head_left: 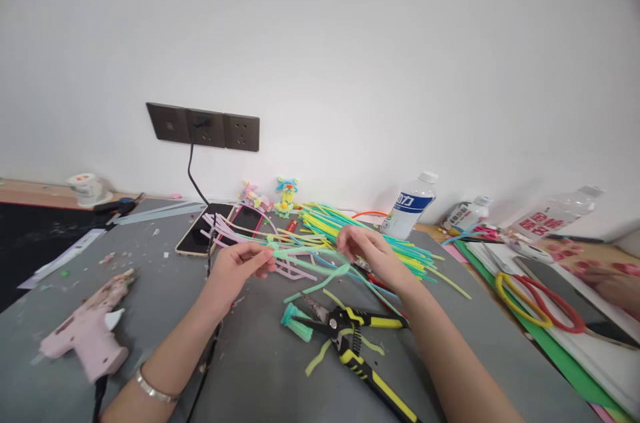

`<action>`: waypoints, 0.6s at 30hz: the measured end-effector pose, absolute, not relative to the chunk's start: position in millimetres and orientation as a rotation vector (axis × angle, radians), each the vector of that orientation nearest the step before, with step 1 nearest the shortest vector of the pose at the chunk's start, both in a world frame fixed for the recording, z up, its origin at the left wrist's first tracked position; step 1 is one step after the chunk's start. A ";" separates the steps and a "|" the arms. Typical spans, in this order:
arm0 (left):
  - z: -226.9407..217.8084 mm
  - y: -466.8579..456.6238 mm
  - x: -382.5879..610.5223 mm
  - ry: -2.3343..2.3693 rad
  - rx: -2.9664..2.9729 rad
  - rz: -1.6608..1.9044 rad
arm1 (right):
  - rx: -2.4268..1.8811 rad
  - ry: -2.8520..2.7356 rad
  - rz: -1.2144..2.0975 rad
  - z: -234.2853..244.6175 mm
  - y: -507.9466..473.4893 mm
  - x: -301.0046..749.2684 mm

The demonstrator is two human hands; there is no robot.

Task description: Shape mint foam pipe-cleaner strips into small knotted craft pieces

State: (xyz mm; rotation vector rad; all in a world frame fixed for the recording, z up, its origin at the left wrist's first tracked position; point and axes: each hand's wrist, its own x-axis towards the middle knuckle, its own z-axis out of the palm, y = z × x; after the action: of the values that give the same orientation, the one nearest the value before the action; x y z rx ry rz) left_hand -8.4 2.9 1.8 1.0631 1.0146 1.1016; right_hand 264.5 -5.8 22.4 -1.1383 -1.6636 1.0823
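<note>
My left hand (243, 265) pinches a mint-green pipe cleaner (305, 253) with a small knot or twist near my fingertips. Its strand stretches across to my right hand (367, 253), whose curled fingers close on the far end. Just below, a loop of the same green (340, 273) hangs between the hands. Wire-cutting pliers (347, 336) with black and yellow handles lie under the hands, jaws apart. By their tips rests a short teal bundle (297, 323), and cut green pieces (319, 359) are scattered around.
Yellow and teal pipe cleaners (325, 223) are heaped behind my hands, beside lilac ones (225, 229). A pink glue gun (87, 329) lies left; its cord and a black cable cross the table. Phones (193, 233), a bottle (410, 209), scissors (525, 303) and a person's hand (613, 286) are around.
</note>
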 end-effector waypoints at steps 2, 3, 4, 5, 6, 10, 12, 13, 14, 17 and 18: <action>0.9 4.0 -9.0 1.022 1.012 1.154 | -1.299 -1.838 1.039 23.5 -5.8 281.2; 0.5 4.5 -9.2 1.019 0.978 1.182 | -1.367 -1.907 1.054 23.0 -5.8 289.1; 0.3 4.9 -9.3 1.011 0.945 1.207 | -1.433 -1.957 1.079 21.8 -5.8 296.0; 0.2 5.3 -9.2 0.998 0.915 1.228 | -1.493 -1.983 1.097 20.0 -5.6 301.5; 0.0 5.7 -9.1 0.984 0.891 1.242 | -1.543 -1.996 1.092 17.7 -5.3 305.4; -0.4 7.1 -7.8 0.937 0.821 1.245 | -1.651 -2.022 1.028 9.4 -2.9 308.4; -0.9 8.0 -6.9 0.931 0.799 1.235 | -1.673 -2.036 0.999 8.3 -2.1 306.8; -1.2 8.5 -6.6 0.931 0.791 1.233 | -1.675 -2.035 0.967 8.6 -1.9 306.3; -1.7 8.9 -6.3 0.929 0.784 1.232 | -1.670 -2.027 0.926 9.2 -1.8 305.9; -3.1 9.6 -5.9 0.919 0.773 1.235 | -1.640 -2.004 0.876 10.8 -1.9 304.9; -3.6 9.6 -5.9 0.914 0.772 1.235 | -1.642 -2.009 0.901 10.7 -2.0 303.9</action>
State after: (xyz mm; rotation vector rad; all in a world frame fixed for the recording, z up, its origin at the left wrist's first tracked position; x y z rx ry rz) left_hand -5.9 9.6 -3.6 0.7719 0.9138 1.2348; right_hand 303.9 -2.0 10.7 -1.6418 -2.0091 0.9006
